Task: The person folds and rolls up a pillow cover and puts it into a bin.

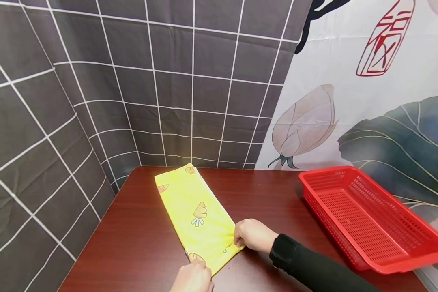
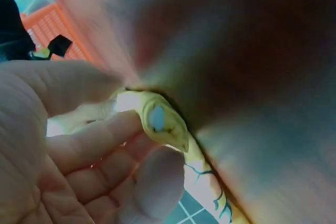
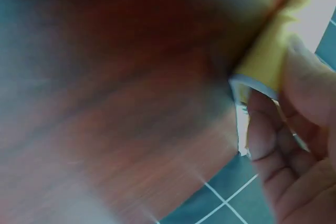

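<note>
While both hands hold the near end of the yellow cloth [image 1: 190,194], the step in hand appears to be folding or aligning that end. The cloth lies on the table [image 1: 131,235] as a long strip, slanting from the far left toward the person.

Left hand [image 1: 193,278]: thumb and fingers are curled on the near left corner. The left wrist view shows a looped fold of fabric between them, with a pale hollow at its centre.

Right hand [image 1: 253,235]: fingers are closed in a pinch on the near right corner, which bunches into short creases. The right wrist view shows a pale edge at the grip.

The next move, as judged here, calls for an even lift of both corners, with the edge held taut and the layers matched; uneven tension could skew the fold.

Materials: the cloth looks soft, thin and pliable, bearing carrot-like motifs [image 1: 200,210], with a white edge along its right side. The table has a smooth, reddish-brown, wood-grain surface. The basket [image 1: 361,223], at the right, is red, apparently rigid plastic, rectangular and perforated, standing well apart from the cloth. A grey curtain [image 1: 171,89] with white grid lines hangs behind.
</note>
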Demonstrator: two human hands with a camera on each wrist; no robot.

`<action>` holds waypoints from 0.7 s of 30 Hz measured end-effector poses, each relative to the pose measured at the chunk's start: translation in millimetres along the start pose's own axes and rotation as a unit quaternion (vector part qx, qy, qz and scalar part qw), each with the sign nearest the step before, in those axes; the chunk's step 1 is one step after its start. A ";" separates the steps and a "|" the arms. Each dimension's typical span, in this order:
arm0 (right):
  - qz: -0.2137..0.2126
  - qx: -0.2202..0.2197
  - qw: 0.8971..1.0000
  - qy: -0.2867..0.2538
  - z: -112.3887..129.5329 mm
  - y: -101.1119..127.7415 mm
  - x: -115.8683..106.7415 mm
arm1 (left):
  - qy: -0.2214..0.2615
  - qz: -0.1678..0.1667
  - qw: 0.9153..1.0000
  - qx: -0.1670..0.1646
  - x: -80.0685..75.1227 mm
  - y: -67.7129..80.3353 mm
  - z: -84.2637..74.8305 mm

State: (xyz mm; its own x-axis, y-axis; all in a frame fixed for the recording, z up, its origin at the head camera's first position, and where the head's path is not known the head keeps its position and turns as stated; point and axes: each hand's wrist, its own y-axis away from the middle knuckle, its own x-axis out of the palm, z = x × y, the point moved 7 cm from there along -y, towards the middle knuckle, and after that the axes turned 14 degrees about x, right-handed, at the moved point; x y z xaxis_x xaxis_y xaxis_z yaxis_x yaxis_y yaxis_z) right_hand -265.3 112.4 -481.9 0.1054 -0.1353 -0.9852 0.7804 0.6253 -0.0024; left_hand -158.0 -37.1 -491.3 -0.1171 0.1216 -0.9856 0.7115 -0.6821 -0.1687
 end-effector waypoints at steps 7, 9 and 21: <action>-0.070 -0.106 0.992 0.028 4.7 24.4 1.4 | 0.049 -0.015 0.998 -0.029 64.1 4.2 19.0; -0.083 -0.113 0.990 0.022 1.8 26.2 2.7 | 0.062 -0.014 0.997 -0.035 61.6 4.4 20.4; -0.079 -0.093 0.992 0.024 0.2 22.7 0.9 | 0.094 0.031 0.992 -0.081 8.5 -1.6 8.1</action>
State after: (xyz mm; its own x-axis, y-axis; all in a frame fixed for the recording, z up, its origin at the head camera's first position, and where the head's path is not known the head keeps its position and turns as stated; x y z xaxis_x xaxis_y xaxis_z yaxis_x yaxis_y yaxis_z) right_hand -247.4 126.3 -482.8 -0.0426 -0.2088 -0.9770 0.6569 0.7310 -0.1849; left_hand -165.7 -40.8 -499.5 0.0500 0.2256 -0.9729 0.8174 -0.5690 -0.0900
